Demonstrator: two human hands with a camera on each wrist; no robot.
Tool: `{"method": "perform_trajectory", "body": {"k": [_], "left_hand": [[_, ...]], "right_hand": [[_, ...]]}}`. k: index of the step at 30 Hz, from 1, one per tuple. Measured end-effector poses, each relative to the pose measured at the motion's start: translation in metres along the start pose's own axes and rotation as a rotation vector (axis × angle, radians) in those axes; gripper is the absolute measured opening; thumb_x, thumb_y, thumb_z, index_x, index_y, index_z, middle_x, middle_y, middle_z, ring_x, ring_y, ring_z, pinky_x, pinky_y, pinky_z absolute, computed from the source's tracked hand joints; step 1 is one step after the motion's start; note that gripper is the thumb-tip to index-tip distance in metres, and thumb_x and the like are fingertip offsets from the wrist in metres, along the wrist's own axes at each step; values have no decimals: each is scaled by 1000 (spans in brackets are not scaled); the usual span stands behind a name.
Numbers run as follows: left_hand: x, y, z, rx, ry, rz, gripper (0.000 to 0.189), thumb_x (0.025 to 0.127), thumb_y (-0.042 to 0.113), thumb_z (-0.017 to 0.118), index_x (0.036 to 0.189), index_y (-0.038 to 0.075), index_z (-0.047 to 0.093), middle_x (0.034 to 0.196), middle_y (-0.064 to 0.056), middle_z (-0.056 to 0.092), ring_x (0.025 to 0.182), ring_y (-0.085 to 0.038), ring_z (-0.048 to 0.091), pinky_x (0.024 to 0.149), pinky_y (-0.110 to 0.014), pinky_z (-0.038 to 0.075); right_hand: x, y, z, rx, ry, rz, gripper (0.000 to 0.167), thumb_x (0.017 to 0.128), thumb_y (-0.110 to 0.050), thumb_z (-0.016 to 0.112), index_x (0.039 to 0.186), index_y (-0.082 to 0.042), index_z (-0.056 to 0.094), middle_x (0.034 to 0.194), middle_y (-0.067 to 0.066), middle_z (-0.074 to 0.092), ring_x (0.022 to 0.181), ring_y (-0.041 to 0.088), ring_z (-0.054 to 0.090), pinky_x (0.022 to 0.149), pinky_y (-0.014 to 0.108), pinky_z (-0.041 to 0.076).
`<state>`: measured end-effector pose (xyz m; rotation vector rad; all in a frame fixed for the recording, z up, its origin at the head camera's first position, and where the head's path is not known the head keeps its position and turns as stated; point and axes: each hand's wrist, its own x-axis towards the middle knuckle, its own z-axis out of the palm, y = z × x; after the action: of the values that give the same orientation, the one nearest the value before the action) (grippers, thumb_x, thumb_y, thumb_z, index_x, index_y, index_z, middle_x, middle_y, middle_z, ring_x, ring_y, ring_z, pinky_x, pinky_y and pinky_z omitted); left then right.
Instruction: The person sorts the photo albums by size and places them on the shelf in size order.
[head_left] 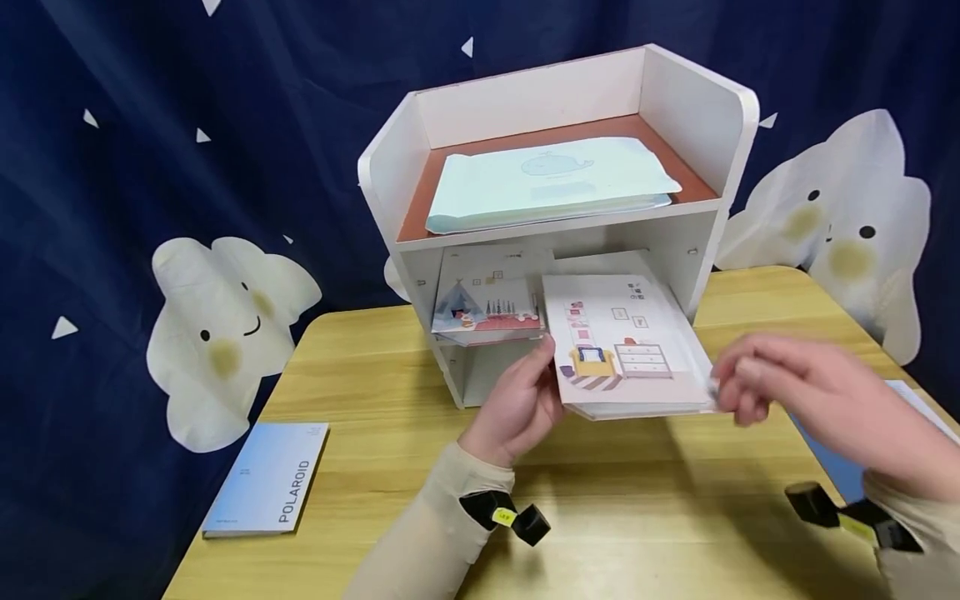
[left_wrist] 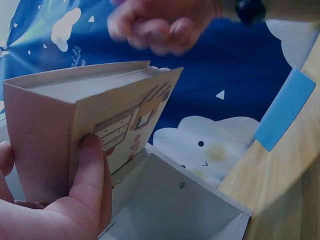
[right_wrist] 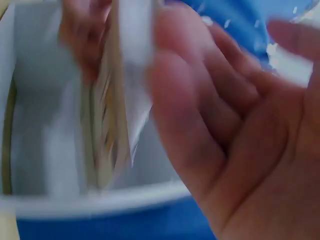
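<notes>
My left hand (head_left: 521, 408) grips a thick photo album (head_left: 622, 350) by its spine side, with the thumb on the illustrated cover in the left wrist view. The cover shows a drawn yellow armchair and a chest of drawers, and the spine (left_wrist: 42, 140) is pinkish. The album reaches partway out of the middle compartment of a small white shelf (head_left: 690, 92). Beside the album's near right corner is my right hand (head_left: 795, 383), its fingers loosely bent and nothing in them. In the right wrist view those fingers (right_wrist: 175, 100) are blurred near the album's edge.
Another illustrated album (head_left: 487, 300) lies in the same compartment, to the left. On the shelf's top lie pale green whale-print albums (head_left: 555, 179). A light blue POLAROID album (head_left: 266, 479) lies at the table's left, and a blue book (head_left: 832, 458) at the right, partly behind my right arm.
</notes>
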<state>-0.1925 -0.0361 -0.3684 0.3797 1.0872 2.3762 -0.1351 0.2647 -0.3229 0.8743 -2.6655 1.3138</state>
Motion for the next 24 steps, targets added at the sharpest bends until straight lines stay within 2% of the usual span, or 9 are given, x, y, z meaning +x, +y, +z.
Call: {"method": "perform_trajectory", "body": {"k": [3,5,7,10,16,20,24], "left_hand": [[0,1,0,5,7,7,63,109,41,42,157,3,31,152,-20,42,138,-32,45,105,-35,47],[0,0,1,12,13,14,63,109,42,43,157,3,31,153,-20,42,138,-32,45,105,-35,47],[-1,-1,2,19,12,17,63,109,41,42,157,1,31,153,-20,41,139,-31,43,106,-34,46],[-1,-3,3,23,8,18,63,110,40,41,156,-1,31,154,-20,40,138,-29,44,105,-32,46],[-3,-1,2,81,-76,4,62,109,46,37,157,6,33,150,-23,45,117,-19,62,93,-31,54],[-3,-1,3,88,-100,8,60,110,45,37,156,7,37,144,-21,51,110,-18,63,91,-31,55],[-4,-2,2,96,-121,-1,57,109,45,38,154,9,41,131,-14,62,108,-21,64,93,-35,54]], "right_hand": [[-11,-28,14,-124,-160,-230,41,98,-1,63,130,-26,64,110,-15,69,91,5,66,74,20,53],[-10,-38,27,-171,-234,-304,50,97,-7,67,141,-29,56,125,-16,64,103,3,64,80,21,53],[-7,-42,40,-184,-257,-288,52,99,-15,66,146,-31,51,135,-15,59,107,3,62,82,24,54],[-1,-41,52,-146,-246,-252,54,101,-18,64,151,-29,46,144,-10,54,110,5,60,84,27,55],[8,-33,62,-29,-173,-242,60,100,-11,64,154,-22,41,142,-6,55,119,10,57,84,28,56],[12,-28,65,8,-140,-209,60,101,-9,62,155,-20,40,140,-6,54,116,10,57,84,29,55],[17,-22,69,55,-121,-184,57,102,-8,59,155,-20,40,136,-4,55,113,12,59,86,30,54]]}}
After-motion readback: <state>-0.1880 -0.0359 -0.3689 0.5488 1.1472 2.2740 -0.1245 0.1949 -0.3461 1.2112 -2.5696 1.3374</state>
